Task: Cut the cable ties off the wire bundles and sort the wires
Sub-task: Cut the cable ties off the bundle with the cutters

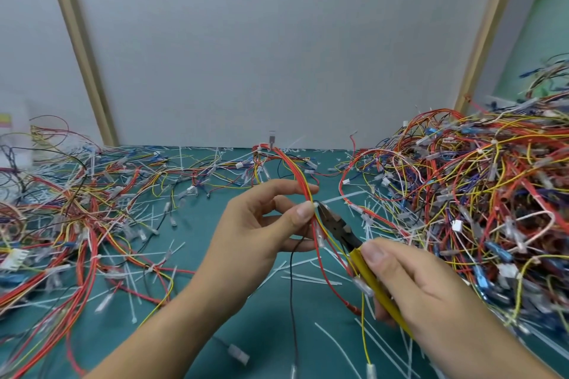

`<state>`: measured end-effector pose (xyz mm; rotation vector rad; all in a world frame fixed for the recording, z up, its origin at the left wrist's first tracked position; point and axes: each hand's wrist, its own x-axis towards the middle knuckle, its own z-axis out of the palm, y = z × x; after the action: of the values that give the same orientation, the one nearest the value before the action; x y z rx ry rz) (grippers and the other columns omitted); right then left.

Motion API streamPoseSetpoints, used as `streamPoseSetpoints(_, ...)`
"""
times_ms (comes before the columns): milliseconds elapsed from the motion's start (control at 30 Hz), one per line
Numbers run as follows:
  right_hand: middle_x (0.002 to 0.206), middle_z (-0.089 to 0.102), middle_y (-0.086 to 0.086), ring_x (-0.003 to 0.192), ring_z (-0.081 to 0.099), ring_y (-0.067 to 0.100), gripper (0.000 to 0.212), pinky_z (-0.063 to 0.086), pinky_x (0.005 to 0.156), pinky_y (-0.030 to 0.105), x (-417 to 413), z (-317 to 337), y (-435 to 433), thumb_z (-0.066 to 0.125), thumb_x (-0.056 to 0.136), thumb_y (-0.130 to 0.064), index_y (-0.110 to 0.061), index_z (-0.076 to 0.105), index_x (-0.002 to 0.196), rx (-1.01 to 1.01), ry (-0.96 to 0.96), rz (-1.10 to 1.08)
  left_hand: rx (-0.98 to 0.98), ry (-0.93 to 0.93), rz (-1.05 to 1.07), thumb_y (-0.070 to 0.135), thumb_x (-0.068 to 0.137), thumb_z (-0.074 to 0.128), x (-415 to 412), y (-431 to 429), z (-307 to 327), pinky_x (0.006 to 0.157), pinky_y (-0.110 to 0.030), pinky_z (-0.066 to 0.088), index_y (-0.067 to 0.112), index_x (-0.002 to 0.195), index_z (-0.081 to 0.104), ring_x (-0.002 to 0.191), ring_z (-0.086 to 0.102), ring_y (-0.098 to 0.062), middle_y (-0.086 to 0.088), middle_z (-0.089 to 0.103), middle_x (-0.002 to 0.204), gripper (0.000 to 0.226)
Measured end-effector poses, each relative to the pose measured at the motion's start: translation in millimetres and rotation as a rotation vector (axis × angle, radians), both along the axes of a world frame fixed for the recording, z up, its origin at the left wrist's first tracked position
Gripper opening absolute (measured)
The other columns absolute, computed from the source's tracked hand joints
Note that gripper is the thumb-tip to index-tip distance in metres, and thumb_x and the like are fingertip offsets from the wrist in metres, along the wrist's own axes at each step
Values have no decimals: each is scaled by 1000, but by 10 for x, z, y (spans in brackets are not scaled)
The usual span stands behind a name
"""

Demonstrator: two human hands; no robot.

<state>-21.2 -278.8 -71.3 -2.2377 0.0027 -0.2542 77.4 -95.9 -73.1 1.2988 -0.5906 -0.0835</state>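
Observation:
My left hand (264, 224) pinches a thin bundle of red and yellow wires (300, 175) between thumb and fingers, held upright above the green mat. A white cable tie (340, 197) wraps the bundle beside my thumb, its tail pointing right. My right hand (412, 283) grips yellow-handled cutters (354, 243). The dark jaws of the cutters sit at the tie, right against the bundle. Loose ends of the bundle hang down between my hands.
A large heap of tied wires (480, 181) fills the right side. Loose spread wires (77, 203) cover the left. Cut white ties (304, 278) litter the green mat (261, 317). A grey wall panel with wooden posts stands behind.

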Motion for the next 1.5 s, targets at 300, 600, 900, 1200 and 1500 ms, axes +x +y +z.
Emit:
streamPoseSetpoints(300,65,55,8,54,46,10,51,42,59,39,-23,7,-10,30,90,-64,-20,53,78,-54,-7,18,8,-14,0,15,83,69,-5,-13,-20,69,-36,61,12,104,75,73,72,-26,-6,57,68,21)
streamPoseSetpoints(600,68,61,1,54,56,18,49,47,53,33,13,43,10,46,88,-64,-22,70,80,356,51,8,12,-9,51,14,83,69,10,16,8,68,-34,61,6,104,72,73,71,-28,-9,54,71,22)
streamPoseSetpoints(900,94,74,1,90,74,19,26,58,89,43,65,9,-72,72,76,-49,-33,72,96,491,-148,-66,50,-13,-43,-4,89,66,-68,-29,32,68,-29,59,6,82,63,79,74,-26,-5,62,79,13)
streamPoseSetpoints(1200,93,76,13,78,73,21,44,57,65,23,56,44,-48,75,66,-29,-8,68,104,837,-117,32,279,25,-670,-6,93,59,-229,-66,-6,76,-30,52,-8,97,51,87,66,-35,-18,64,93,9)
streamPoseSetpoints(1500,87,72,13,75,68,23,42,55,70,27,37,69,-32,89,59,-12,-14,72,97,782,-62,106,467,-16,-691,4,93,65,-223,-63,-9,83,-32,51,-7,97,60,85,61,-26,-18,63,91,13)
